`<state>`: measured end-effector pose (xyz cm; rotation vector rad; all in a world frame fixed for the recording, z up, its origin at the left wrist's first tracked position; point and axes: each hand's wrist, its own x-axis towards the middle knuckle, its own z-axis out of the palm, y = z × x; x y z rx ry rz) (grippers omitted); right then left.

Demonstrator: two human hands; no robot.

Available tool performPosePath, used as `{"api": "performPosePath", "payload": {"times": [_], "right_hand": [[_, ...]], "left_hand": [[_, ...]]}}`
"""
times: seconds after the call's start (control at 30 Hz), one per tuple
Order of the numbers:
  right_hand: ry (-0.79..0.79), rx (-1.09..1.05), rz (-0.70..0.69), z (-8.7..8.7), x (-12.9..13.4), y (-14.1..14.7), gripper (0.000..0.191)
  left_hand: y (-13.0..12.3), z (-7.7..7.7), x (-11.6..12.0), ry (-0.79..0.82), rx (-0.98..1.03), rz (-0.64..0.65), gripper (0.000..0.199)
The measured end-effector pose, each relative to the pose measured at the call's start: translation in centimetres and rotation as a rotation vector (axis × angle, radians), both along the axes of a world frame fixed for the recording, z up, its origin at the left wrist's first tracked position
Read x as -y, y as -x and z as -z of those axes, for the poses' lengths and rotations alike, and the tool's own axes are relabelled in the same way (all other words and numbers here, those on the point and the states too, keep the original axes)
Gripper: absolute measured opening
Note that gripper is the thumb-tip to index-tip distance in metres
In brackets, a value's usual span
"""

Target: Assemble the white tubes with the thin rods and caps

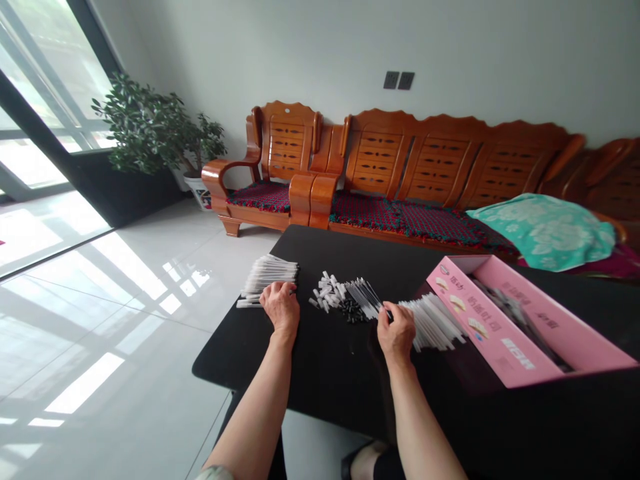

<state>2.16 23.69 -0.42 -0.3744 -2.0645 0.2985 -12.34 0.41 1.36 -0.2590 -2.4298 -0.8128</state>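
Right fingers (386, 317) curl almost shut at the thin rods (364, 297), grip unclear; left fingers (277, 292) rest open, holding nothing, just beside the white tubes (267, 277) on the bench (330, 373).

L hand (280, 308) flat, R hand (397, 332) curled

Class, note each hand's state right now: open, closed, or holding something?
Left hand: open, palm down on white tubes.
Right hand: closed, pinching thin rods.
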Motion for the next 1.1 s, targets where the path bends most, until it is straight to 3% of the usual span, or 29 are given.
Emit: {"api": "performPosePath", "payload": {"times": [0.13,0.37,0.53,0.7,0.8,0.93,1.1], "right_hand": [[-0.002,-0.044,-0.038,-0.7,0.7,0.0,0.015],[0.031,0.053,-0.221,-2.1,4.3,0.8,0.015],[0.056,0.151,-0.344,-2.4,6.3,1.5,0.018],[0.130,0.155,-0.397,-2.0,6.1,1.4,0.022],[0.152,0.119,-0.400,-2.0,5.8,1.3,0.022],[0.183,-0.034,-0.288,-2.2,5.4,1.1,0.019],[0.163,-0.033,-0.333,-2.4,5.5,1.1,0.020]], "left_hand": [[-0.5,-0.4,-0.4,-0.026,-0.070,0.121,0.013],[-3.3,-1.1,-3.5,-0.050,-0.205,0.572,0.013],[-5.1,-1.4,-5.1,-0.051,-0.240,0.802,0.020],[-5.4,-1.4,-5.4,-0.095,-0.228,0.879,0.021],[-5.4,-1.4,-5.3,-0.176,-0.193,0.815,0.015],[-5.3,-1.3,-5.2,-0.395,0.081,0.656,0.014],[-4.3,-0.5,-5.9,-0.920,0.694,0.849,0.043]]}}
